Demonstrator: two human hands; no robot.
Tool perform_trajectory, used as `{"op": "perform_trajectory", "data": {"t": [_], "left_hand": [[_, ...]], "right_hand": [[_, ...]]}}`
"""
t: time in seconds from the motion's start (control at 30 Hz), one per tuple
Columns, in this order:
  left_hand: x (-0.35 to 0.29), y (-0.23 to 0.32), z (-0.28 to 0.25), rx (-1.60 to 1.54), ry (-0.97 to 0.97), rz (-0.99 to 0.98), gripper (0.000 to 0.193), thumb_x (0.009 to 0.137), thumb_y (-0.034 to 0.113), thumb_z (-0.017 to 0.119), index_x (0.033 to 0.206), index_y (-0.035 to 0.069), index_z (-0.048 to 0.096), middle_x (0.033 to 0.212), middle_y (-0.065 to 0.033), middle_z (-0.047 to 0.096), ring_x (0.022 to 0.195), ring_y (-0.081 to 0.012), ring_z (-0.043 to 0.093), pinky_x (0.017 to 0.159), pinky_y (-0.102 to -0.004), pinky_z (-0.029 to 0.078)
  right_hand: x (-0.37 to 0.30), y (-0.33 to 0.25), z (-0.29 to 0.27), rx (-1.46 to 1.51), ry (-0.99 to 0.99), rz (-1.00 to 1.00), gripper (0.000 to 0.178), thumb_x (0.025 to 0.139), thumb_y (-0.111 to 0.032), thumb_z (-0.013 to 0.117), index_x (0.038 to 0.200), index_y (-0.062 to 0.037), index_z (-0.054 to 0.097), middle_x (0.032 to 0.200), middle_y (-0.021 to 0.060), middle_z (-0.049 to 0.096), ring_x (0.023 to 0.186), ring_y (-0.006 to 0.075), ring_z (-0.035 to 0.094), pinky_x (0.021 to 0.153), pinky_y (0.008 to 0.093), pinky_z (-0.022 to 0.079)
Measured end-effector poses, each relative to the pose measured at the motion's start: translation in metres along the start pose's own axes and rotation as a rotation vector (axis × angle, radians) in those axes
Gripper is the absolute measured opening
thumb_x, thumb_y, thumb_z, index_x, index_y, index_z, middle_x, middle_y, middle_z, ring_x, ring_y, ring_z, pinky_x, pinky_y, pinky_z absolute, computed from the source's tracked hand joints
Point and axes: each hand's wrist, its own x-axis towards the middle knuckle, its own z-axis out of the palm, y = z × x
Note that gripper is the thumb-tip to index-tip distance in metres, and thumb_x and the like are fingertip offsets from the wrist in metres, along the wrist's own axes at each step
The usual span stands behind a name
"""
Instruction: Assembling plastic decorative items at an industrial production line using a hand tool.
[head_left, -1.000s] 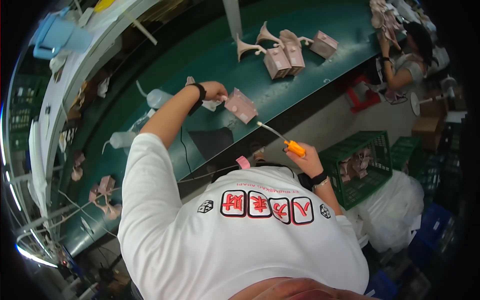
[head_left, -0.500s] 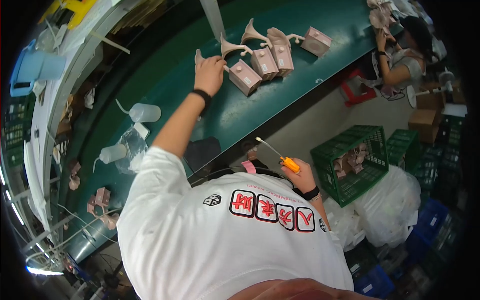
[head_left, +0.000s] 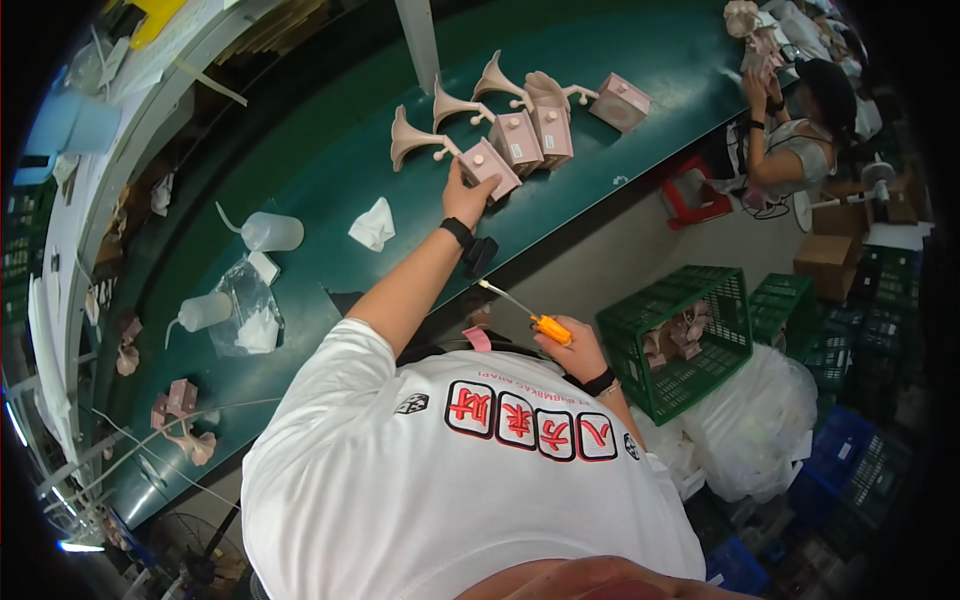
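Several pink gramophone ornaments, each a square box with a flared horn, stand in a row on the green worktable (head_left: pixel 560 215). My left hand (head_left: pixel 466 200) is closed on the box of the nearest gramophone ornament (head_left: pixel 490 165), thumb and fingers on its sides; its horn points away to the left. Beside it stand another gramophone ornament (head_left: pixel 516 140) and a third (head_left: pixel 553 135). In front of my body, away from the table, my right hand (head_left: pixel 578 352) is closed round an orange-handled tool (head_left: pixel 552 328) with a thin shaft and a pale tip.
A crumpled white tissue (head_left: pixel 373 225) and squeeze bottles (head_left: pixel 272 232) lie left of my arm. At right are a green crate (head_left: pixel 670 340) holding pink parts and a plastic bag (head_left: pixel 755 430). A co-worker (head_left: pixel 800 140) handles pink pieces at the far right.
My left hand has moved from the horn of the nearest gramophone ornament to its box and grips it there. The white tissue has come into sight. My right hand still holds the tool.
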Motion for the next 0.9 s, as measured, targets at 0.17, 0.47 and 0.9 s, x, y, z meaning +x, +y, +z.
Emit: {"op": "perform_trajectory", "data": {"t": [0.17, 0.47, 0.9], "left_hand": [[0.022, 0.003, 0.021, 0.004, -0.159, -0.068, 0.083, 0.077, 0.022, 0.081, 0.144, 0.0, 0.038, 0.125, -0.0178, 0.061, 0.109, -0.0246, 0.062, 0.088, -0.0347, 0.052], [0.065, -0.013, 0.02, 0.194, -0.142, -0.047, 0.069, 0.082, 0.031, 0.077, 0.132, -0.003, 0.045, 0.12, -0.0161, 0.062, 0.105, -0.0233, 0.063, 0.088, -0.0356, 0.053], [-0.207, 0.06, -0.292, 0.223, 0.357, 0.271, 0.015, 0.09, 0.008, 0.068, 0.104, 0.007, 0.062, 0.094, -0.0019, 0.063, 0.086, -0.01, 0.06, 0.077, -0.0257, 0.051]], "right_hand": [[-0.007, -0.007, -0.008, 0.058, 0.109, 0.08, 0.023, 0.086, -0.015, 0.074, 0.101, 0.0013, 0.068, 0.089, 0.0131, 0.068, 0.079, 0.0222, 0.066, 0.073, 0.0295, 0.05], [0.013, -0.009, 0.015, 0.046, 0.0, 0.01, 0.025, 0.086, -0.018, 0.075, 0.103, 0.0, 0.068, 0.088, 0.0135, 0.068, 0.078, 0.0208, 0.066, 0.072, 0.0298, 0.05], [0.074, -0.058, 0.098, 0.136, -0.47, -0.035, 0.025, 0.087, -0.013, 0.072, 0.108, 0.0001, 0.068, 0.093, 0.01, 0.07, 0.084, 0.0151, 0.064, 0.077, 0.0295, 0.051]]}}
